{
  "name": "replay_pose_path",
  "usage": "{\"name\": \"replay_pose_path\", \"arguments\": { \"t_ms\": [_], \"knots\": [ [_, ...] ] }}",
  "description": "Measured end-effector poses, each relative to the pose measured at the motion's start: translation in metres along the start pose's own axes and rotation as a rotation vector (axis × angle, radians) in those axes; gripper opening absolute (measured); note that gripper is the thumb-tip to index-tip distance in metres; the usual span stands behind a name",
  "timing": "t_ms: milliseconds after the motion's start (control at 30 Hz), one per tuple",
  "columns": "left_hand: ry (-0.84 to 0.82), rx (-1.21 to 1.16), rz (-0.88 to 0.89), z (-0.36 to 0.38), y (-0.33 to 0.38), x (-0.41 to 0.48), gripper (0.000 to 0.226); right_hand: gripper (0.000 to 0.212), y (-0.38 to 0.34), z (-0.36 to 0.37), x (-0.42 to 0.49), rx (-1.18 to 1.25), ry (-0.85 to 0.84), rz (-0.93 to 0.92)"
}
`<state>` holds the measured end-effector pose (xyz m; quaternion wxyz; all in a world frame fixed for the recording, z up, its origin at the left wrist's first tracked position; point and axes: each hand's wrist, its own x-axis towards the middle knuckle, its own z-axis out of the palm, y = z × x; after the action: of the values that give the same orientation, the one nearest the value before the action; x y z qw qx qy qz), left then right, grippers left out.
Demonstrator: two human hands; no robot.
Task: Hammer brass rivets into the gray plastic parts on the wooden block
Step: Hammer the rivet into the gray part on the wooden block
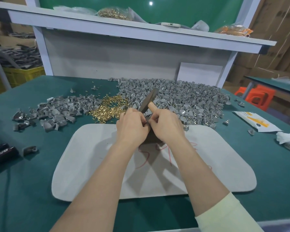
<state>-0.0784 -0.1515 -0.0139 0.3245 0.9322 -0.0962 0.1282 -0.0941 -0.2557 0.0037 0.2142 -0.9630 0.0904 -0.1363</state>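
Note:
My left hand (132, 125) and my right hand (166, 124) meet over a dark wooden block (151, 137) standing on a pale grey mat (94, 164). The fingers of both hands pinch a small gray plastic part (147, 123) on top of the block; it is mostly hidden. A hammer (148, 102) with a dark head sticks up and away between the hands, held in my right hand, whose index finger lies along it. A heap of brass rivets (107, 108) lies just beyond my left hand. Gray plastic parts form a big pile (187, 99) behind and to the right.
A smaller pile of gray parts (57, 113) lies to the left. A black object (3, 151) and white cord sit at the left edge. A white and yellow packet (256, 122) and crumpled white cloth (286, 139) lie right. A shelf (141, 30) overhangs the green table.

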Motion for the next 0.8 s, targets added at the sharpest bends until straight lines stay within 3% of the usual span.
{"name": "replay_pose_path", "arguments": {
  "t_ms": [200,300,400,700,800],
  "knots": [
    [0.017,0.014,-0.023,0.001,-0.001,-0.002,0.013,0.014,0.007,0.002,0.002,0.113,-0.011,0.002],
    [0.086,0.011,-0.096,-0.004,-0.004,0.002,0.011,0.033,0.012,-0.007,0.004,0.284,0.049,-0.042],
    [0.108,0.035,-0.152,-0.008,-0.007,0.006,0.008,0.049,0.017,-0.020,0.000,0.234,0.128,-0.135],
    [0.134,-0.004,-0.172,-0.004,-0.007,0.003,0.012,0.040,0.013,-0.044,-0.022,0.173,0.241,-0.237],
    [0.140,-0.005,-0.162,-0.004,-0.007,0.004,0.010,0.039,0.013,-0.045,-0.024,0.103,0.165,-0.250]
  ]
}}
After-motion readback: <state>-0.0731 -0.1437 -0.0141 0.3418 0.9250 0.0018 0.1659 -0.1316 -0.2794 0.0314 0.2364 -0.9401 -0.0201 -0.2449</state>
